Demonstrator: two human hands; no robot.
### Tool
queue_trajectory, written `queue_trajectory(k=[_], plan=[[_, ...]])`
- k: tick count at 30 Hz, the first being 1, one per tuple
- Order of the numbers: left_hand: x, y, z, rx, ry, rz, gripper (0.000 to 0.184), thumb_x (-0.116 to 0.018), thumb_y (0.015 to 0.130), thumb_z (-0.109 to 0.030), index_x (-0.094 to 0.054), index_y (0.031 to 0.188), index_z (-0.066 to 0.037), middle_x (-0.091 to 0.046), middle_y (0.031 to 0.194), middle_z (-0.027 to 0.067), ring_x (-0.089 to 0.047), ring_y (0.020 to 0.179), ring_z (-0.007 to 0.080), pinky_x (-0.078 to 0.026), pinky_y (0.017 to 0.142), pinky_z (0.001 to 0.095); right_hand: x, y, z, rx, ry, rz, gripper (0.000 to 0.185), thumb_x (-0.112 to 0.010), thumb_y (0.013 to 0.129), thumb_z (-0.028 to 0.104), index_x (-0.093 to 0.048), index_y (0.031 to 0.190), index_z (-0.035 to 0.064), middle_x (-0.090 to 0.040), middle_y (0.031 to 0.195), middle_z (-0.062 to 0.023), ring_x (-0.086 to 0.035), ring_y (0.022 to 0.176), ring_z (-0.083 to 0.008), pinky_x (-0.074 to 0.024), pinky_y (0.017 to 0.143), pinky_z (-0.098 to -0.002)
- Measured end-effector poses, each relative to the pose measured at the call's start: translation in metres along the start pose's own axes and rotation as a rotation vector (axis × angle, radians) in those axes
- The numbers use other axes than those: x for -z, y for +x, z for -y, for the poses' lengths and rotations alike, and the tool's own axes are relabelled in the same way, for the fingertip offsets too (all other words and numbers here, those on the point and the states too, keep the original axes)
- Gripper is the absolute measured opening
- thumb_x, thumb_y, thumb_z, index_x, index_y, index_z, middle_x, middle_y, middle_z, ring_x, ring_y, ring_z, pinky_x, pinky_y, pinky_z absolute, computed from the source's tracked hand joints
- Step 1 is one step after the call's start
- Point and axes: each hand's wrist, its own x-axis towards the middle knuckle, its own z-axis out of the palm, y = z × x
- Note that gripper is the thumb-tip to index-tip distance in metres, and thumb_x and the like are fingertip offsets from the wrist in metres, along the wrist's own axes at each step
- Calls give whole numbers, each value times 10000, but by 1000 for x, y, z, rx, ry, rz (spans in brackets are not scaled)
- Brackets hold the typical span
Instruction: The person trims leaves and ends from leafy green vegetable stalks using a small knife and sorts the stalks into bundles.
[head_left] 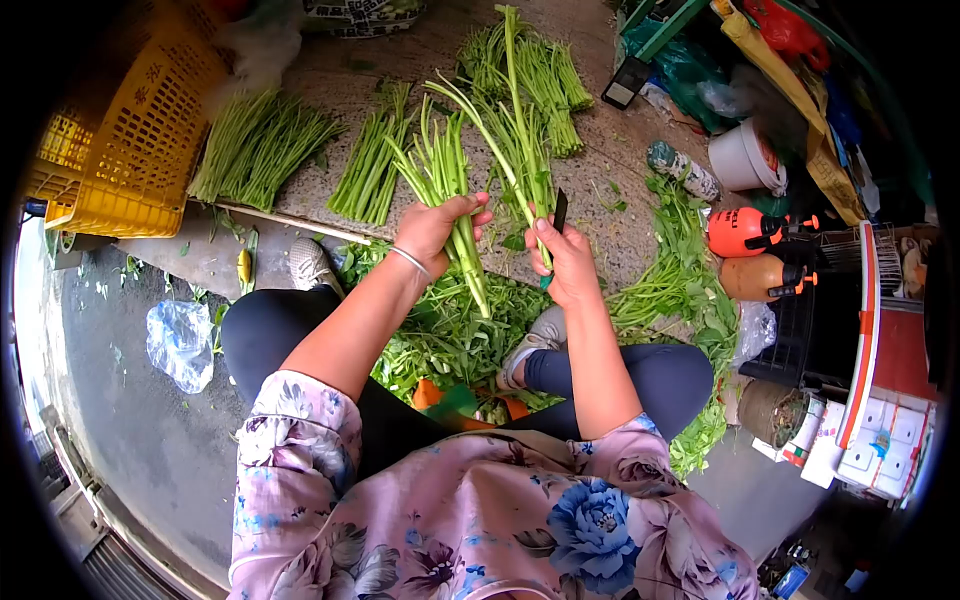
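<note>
My left hand is closed around a small bunch of green vegetable stalks, whose lower ends hang over a leafy heap. In my right hand is a small knife; its dark blade points up past the fingers and a bit of green handle shows below. The same hand also pinches a few long green stalks against the thumb. Below both hands lies the heap of leafy greens, between my legs. Trimmed stalk bundles lie ahead on the stone surface: one bundle and a wider pile.
A yellow plastic crate stands at the left. More bundles lie at the back. Leafy greens trail along the right, beside a white bucket, a red spray bottle and an orange-brown one. A clear plastic bag lies on the floor.
</note>
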Motion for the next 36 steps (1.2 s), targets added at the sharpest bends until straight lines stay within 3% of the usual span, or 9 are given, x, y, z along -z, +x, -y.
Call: queue_trajectory(k=[9, 14, 21, 23, 25, 27, 29, 32, 36], plan=[[-6, -8, -3, -135, -31, 124, 188, -641, 770, -98, -560, 917, -14, -615, 851, 120, -598, 729, 185, -496, 557, 276, -32, -22, -23, -120, -162, 12, 163, -590, 824, 259, -613, 825, 97, -524, 640, 34, -402, 506, -32, -251, 403, -187], [-4, -9, -7, -140, 23, 112, 157, -650, 750, -53, -553, 874, -36, -605, 772, 68, -606, 713, 181, -470, 515, 265, -43, -24, -29, 65, -201, -78, 216, -652, 788, 173, -622, 917, 2, -592, 786, 13, -490, 698, -40, -384, 639, -174], [-3, -13, -6, -180, 90, 104, 156, -648, 757, -69, -545, 870, -37, -605, 783, 58, -617, 749, 180, -460, 509, 251, -41, -15, -27, 163, -75, -225, 144, -628, 803, 147, -610, 827, 7, -583, 776, 4, -482, 705, -45, -380, 637, -181], [-3, -15, -9, -203, 108, 75, 156, -648, 757, -68, -545, 871, -42, -605, 779, 56, -618, 738, 183, -460, 507, 256, -35, -28, -38, 168, -162, -244, 136, -617, 808, 147, -602, 759, 21, -568, 707, 7, -469, 650, -40, -373, 590, -184], [-5, -18, -13, -238, 108, 37, 154, -649, 756, -68, -549, 871, -43, -606, 780, 63, -621, 728, 185, -458, 504, 259, -8, -39, -72, 164, -715, -287, 180, -638, 791, 188, -600, 723, 26, -554, 639, 1, -463, 597, -43, -375, 546, -199], [-6, -18, -16, -247, 157, 29, 186, -652, 744, -41, -537, 890, -33, -601, 774, 61, -615, 706, 177, -470, 525, 266, 1, -54, -92, -33, -511, -269, 263, -654, 777, 262, -596, 689, 21, -535, 581, 1, -460, 559, -55, -377, 520, -217], [-4, -16, -10, -389, 350, 33, 253, -652, 712, 38, -508, 913, -12, -606, 766, 68, -602, 663, 170, -498, 577, 281, 20, -54, -97, -202, -570, -206, 246, -602, 819, 231, -619, 921, 7, -565, 695, 6, -454, 581, -49, -359, 546, -203], [-3, -19, -1, -401, 452, 17, 417, -668, 666, 91, -448, 1008, 0, -597, 850, 81, -586, 729, 156, -500, 651, 278, 4, -46, -47, 36, -438, -214, 482, -549, 857, 281, -421, 1256, 43, -516, 729, 25, -389, 537, -19, -302, 468, -156], [-9, -34, 0, -510, 689, 59, 484, -670, 660, 94, -417, 1063, 3, -586, 946, 101, -573, 834, 159, -477, 740, 263, -16, -33, 29, 240, -189, -80, 455, -465, 897, 299, -391, 1274, 55, -464, 718, 18, -360, 532, -26, -273, 430, -148]])
